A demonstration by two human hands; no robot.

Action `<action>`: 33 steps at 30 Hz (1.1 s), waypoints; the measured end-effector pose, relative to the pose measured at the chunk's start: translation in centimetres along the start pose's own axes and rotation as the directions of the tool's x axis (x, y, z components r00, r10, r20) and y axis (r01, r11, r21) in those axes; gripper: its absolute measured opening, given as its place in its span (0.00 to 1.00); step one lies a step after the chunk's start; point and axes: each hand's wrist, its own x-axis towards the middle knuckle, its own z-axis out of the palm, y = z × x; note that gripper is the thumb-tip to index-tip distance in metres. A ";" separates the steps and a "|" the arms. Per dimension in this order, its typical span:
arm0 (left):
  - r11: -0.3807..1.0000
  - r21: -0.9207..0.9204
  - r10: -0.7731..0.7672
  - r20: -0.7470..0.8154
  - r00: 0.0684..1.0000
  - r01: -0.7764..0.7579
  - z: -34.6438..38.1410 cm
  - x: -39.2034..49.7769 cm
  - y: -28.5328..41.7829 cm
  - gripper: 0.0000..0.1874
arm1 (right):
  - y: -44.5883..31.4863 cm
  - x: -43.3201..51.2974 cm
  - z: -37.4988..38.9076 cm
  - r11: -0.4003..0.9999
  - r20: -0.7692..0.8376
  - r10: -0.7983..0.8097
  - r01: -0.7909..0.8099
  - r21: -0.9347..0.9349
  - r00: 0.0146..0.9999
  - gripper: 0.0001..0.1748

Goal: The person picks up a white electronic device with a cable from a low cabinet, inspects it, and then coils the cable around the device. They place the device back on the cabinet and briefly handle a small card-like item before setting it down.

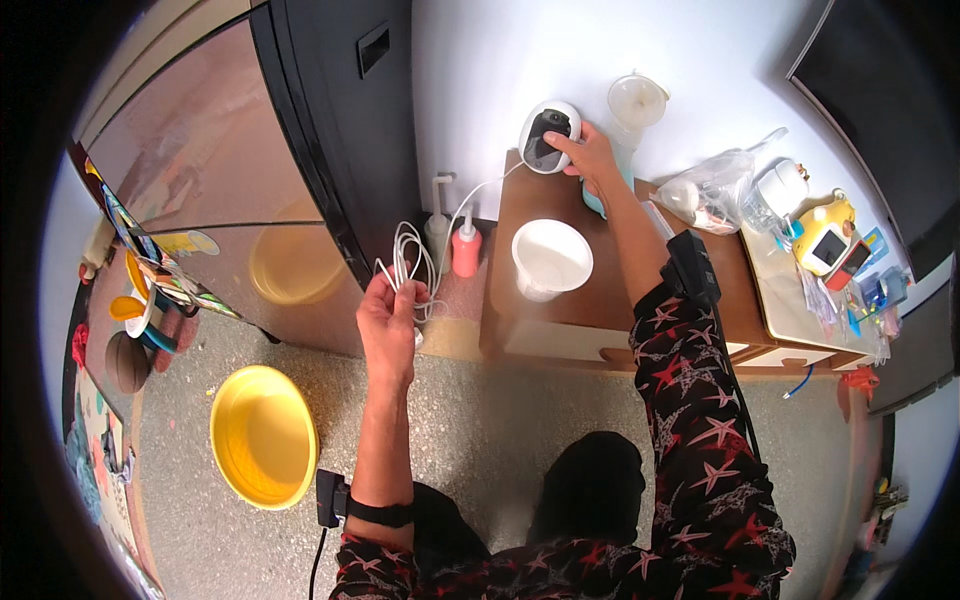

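My left hand [388, 319] grips a loosely coiled white cable [409, 259] beside the dark side of a cabinet. One length of the cable rises to a white, egg-shaped device [551, 138] with a dark glossy front and a round lens. That device is in my right hand [590, 156], thumb across its front, above the back left corner of a brown wooden cabinet. Just below it on the cabinet top stands a white plastic tub [552, 257]. Behind my right forearm is a light-blue object with a clear round top [637, 100], partly hidden.
A yellow plastic basin [265, 437] lies on the speckled floor at left. A pink pump bottle [466, 250] stands left of the wooden cabinet [517, 315]. Further right are a clear plastic bag [709, 191], a yellow toy-like device [825, 236] and a dark screen [877, 112].
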 end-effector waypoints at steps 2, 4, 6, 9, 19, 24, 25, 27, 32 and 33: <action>1.000 0.004 -0.022 0.003 1.000 0.022 0.1 -0.1 0.2 0.10 | 0.2 0.5 0.1 1.000 0.005 0.012 -0.012 -0.014 1.000 0.33; 0.987 0.153 -0.057 0.020 0.998 0.053 0.1 0.1 0.7 0.09 | 0.2 1.0 -0.1 0.999 0.011 0.045 -0.045 -0.028 0.999 0.33; 0.983 0.181 0.006 0.033 0.999 -0.012 0.2 -0.2 1.0 0.07 | 0.0 1.4 -0.5 0.999 0.072 0.045 -0.042 -0.034 0.996 0.34; 0.982 0.183 -0.058 0.029 0.998 0.052 0.4 0.0 1.5 0.06 | 0.0 1.8 -0.9 0.999 0.110 0.043 -0.042 -0.008 0.993 0.36; 0.977 0.108 -0.182 -0.007 0.983 0.182 1.1 0.3 1.3 0.05 | 0.6 1.7 -1.3 0.998 0.110 0.003 -0.009 0.055 0.994 0.31; 0.986 0.093 -0.144 0.049 0.988 0.139 1.2 0.3 1.1 0.06 | 1.2 1.5 -0.7 0.981 0.094 -0.089 0.071 0.178 0.992 0.31; 0.981 0.132 -0.149 0.036 0.988 0.144 1.2 0.3 0.9 0.06 | 1.5 1.4 -0.6 0.974 0.090 -0.119 0.099 0.206 0.989 0.31; 0.988 0.090 -0.127 0.053 0.991 0.122 1.1 0.3 0.4 0.06 | 2.0 1.5 0.1 0.957 0.087 -0.205 0.181 0.225 0.975 0.35; 0.987 0.131 -0.101 0.081 0.992 0.090 0.3 1.2 -1.4 0.06 | 3.5 1.6 1.5 0.969 -0.156 -0.238 0.224 -0.105 0.959 0.43; 0.989 0.128 -0.086 0.086 0.993 0.075 0.2 1.2 -1.7 0.06 | 3.7 1.6 1.6 0.965 -0.194 -0.242 0.215 -0.149 0.951 0.45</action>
